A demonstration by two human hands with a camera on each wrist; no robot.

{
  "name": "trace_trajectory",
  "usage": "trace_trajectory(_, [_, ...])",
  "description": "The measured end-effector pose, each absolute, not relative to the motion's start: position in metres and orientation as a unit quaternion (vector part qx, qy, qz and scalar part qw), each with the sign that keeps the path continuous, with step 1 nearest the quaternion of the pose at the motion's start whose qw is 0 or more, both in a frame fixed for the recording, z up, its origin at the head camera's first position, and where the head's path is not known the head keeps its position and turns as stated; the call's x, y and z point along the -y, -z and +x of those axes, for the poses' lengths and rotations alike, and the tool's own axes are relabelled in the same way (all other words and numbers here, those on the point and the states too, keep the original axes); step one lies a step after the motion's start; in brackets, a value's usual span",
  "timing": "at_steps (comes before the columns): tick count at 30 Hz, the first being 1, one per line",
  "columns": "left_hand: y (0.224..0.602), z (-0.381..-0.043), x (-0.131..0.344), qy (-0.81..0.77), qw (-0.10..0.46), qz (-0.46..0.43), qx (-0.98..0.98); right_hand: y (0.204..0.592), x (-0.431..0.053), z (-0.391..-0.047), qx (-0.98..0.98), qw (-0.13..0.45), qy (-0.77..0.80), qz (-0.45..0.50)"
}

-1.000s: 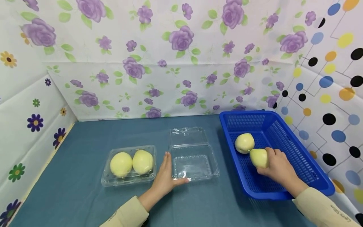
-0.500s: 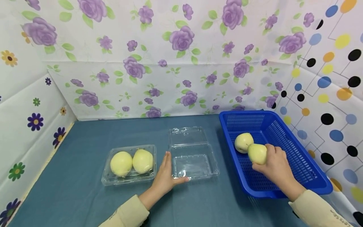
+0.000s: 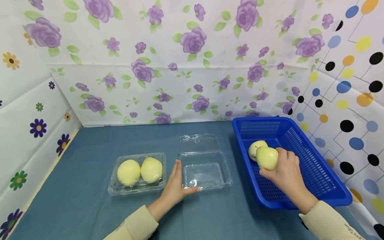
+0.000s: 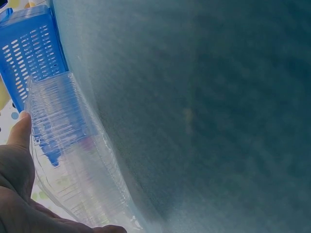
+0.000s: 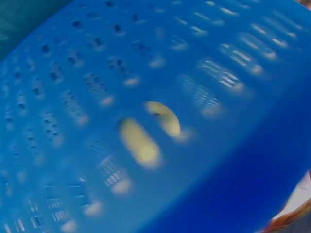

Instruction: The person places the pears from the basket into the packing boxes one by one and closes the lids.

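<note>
My right hand [image 3: 288, 170] grips a yellow-green apple [image 3: 267, 158] above the blue basket [image 3: 313, 158]. A second yellow-green apple [image 3: 254, 149] lies in the basket, partly covered by the held one in the head view. My left hand [image 3: 174, 188] stands with straight fingers along the left side of an open clear plastic clamshell box [image 3: 205, 173], its thumb stretched along the front edge. From the left wrist, the same box [image 4: 87, 160] shows close to the thumb [image 4: 22, 128]. The right wrist view shows the basket's slotted wall [image 5: 73, 121], with yellow patches behind the slots [image 5: 141, 143].
Left of my left hand, a clear plastic box [image 3: 115, 188] holds two yellow-green apples [image 3: 128, 172]. A blue-green cloth [image 3: 90, 143] covers the table. Patterned sheets [image 3: 168, 86] stand behind and along both sides.
My right hand has lifted the apple and brought it slightly left and farther back, so that it now overlaps the other apple in view. The left hand stays in place.
</note>
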State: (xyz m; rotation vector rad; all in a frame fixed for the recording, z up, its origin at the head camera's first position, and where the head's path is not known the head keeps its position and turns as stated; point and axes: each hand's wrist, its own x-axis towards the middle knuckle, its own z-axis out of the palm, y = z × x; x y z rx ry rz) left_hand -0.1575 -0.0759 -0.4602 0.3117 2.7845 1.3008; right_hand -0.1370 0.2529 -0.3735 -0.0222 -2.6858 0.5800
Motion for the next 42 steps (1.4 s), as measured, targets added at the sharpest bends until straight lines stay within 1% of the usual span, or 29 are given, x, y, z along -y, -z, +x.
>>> trace_trajectory(7, [0.46,-0.159,0.078,-0.424,0.024,0.103,-0.899,0.366,-0.231,-0.141,0.953,0.192,-0.234,-0.01])
trace_trajectory(12, [0.463,-0.16,0.078,-0.426,0.028,0.105,-0.898,0.363,-0.214,-0.14,0.955,0.174,-0.242,-0.006])
trace_trajectory(16, [0.463,-0.16,0.077,-0.427,0.031,0.104,-0.898,0.361,-0.198,-0.135,0.955,0.165,-0.245,0.015])
trace_trajectory(24, [0.463,-0.16,0.076,-0.424,0.032,0.101,-0.9,0.359,-0.17,-0.126,0.95,0.168,-0.259,0.052])
trace_trajectory(32, [0.464,-0.159,0.076,-0.417,0.031,0.1,-0.903,0.365,-0.15,-0.124,0.948,0.166,-0.268,0.047])
trace_trajectory(42, [0.466,-0.158,0.074,-0.418,0.028,0.104,-0.902,0.376,-0.132,-0.129,0.943,0.16,-0.29,0.035])
